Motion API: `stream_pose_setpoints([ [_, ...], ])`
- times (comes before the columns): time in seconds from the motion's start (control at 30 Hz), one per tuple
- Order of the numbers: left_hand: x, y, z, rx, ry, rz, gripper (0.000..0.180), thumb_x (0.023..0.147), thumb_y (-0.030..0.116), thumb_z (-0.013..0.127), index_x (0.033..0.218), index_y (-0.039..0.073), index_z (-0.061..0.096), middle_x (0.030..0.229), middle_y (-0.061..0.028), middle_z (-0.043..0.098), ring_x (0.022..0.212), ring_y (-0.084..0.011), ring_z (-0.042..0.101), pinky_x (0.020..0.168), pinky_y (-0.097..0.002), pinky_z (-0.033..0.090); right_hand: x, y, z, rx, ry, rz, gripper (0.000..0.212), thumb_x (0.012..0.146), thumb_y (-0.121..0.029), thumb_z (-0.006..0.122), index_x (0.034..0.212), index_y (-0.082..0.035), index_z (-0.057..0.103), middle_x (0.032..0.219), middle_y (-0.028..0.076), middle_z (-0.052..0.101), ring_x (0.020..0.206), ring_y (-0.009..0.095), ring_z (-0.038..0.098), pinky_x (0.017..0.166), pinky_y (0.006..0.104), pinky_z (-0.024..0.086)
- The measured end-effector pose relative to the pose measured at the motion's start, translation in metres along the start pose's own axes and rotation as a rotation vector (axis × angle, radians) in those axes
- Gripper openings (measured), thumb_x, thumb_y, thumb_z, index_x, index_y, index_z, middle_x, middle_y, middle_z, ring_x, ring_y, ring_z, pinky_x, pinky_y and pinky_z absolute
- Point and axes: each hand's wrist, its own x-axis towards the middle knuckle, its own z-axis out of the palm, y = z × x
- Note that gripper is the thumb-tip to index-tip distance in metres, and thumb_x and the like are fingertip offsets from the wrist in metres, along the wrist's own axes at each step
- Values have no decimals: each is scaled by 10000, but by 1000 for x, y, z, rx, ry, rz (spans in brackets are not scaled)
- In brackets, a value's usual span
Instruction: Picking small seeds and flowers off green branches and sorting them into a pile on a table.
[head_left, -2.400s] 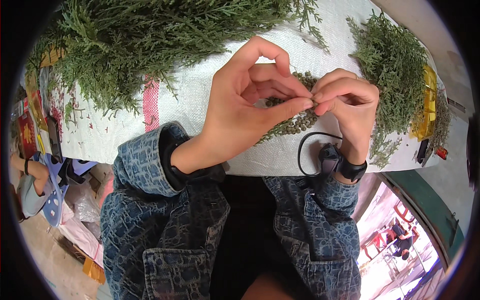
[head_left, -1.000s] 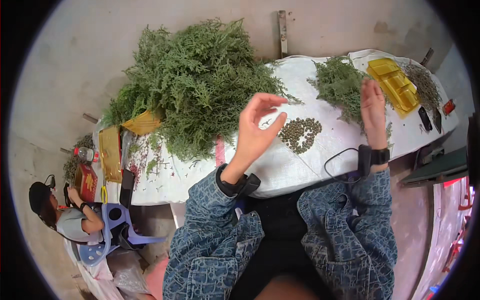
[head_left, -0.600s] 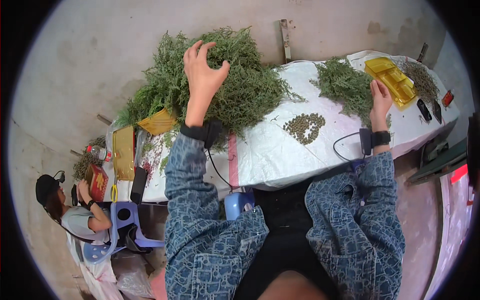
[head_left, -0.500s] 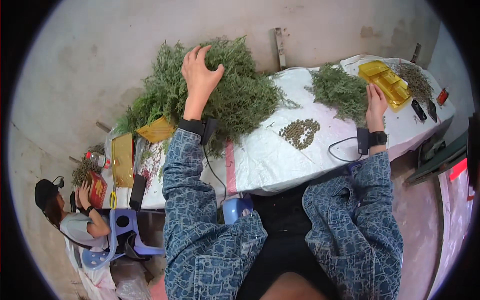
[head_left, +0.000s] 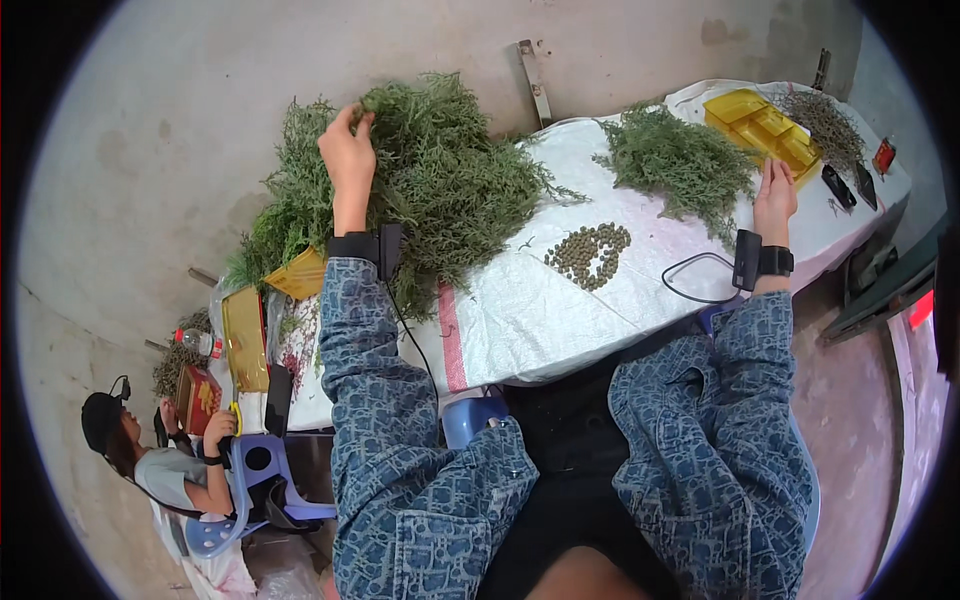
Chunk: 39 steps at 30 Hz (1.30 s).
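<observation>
My left hand (head_left: 347, 160) is up at the far left of the table, its thumb and fingers pinched on a sprig at the upper edge of a big pile of feathery green sprigs (head_left: 450, 185). My right hand (head_left: 775, 205) is raised at the right, fingers and thumb together. It is beside a smaller heap of green sprigs (head_left: 675, 160) and in front of a yellow plastic tray (head_left: 745, 112). What its fingertips hold, if anything, is too small to make out. Between the two piles lies a patch of small round brown seeds or berries (head_left: 570, 262).
White woven sheeting (head_left: 530, 335) covers the table. At the far right lie dry twigs (head_left: 830, 120), black objects (head_left: 838, 187) and a small red packet (head_left: 884, 156). To the left are a gold tray (head_left: 245, 340), a bottle (head_left: 200, 343), and a seated person (head_left: 165, 475) with a hand on yellow-handled scissors (head_left: 236, 417).
My left hand has gone from spread fingers to a pinch at the large pile. My right hand has shifted slightly right and down. The other person's hand has moved from a red box to the scissors.
</observation>
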Motion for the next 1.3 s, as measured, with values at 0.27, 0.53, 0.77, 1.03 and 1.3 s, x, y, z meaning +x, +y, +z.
stream_pose_setpoints([
  [0.27,4,-10,-4,-128,149,14,160,914,173,590,867,42,669,658,-80,615,512,-159,426,538,-337,355,-9,10,-24,-614,-57,-102,374,713,-51,726,1078,-63,646,1052,57,603,936,165,560,817,297,432],
  [0.53,14,-18,-10,-874,255,-81,139,919,132,598,981,17,646,890,-67,709,820,-112,638,766,-259,480,-61,-2,35,-765,-202,-567,307,736,-78,699,1041,-99,665,1115,108,570,1049,211,515,897,311,403],
  [0.77,19,-1,-22,-890,366,32,178,933,148,577,997,-16,606,957,-113,667,903,-182,642,835,-365,569,-150,9,104,-773,-616,-493,231,794,-40,608,1021,-75,630,1087,48,569,1062,192,520,897,321,411],
  [1.03,40,4,-25,-1135,328,-12,156,942,117,545,972,-26,596,959,-150,648,924,-241,628,880,-436,562,-209,35,116,-805,-1123,101,161,803,5,590,954,-51,595,1079,18,545,979,116,555,828,254,441],
  [1.3,80,7,-22,-1344,220,50,236,956,159,499,975,-68,563,974,-210,608,1019,-388,573,983,-587,452,-199,37,113,-788,-1066,156,119,820,50,551,910,-20,581,1046,34,550,956,100,543,805,227,423],
])
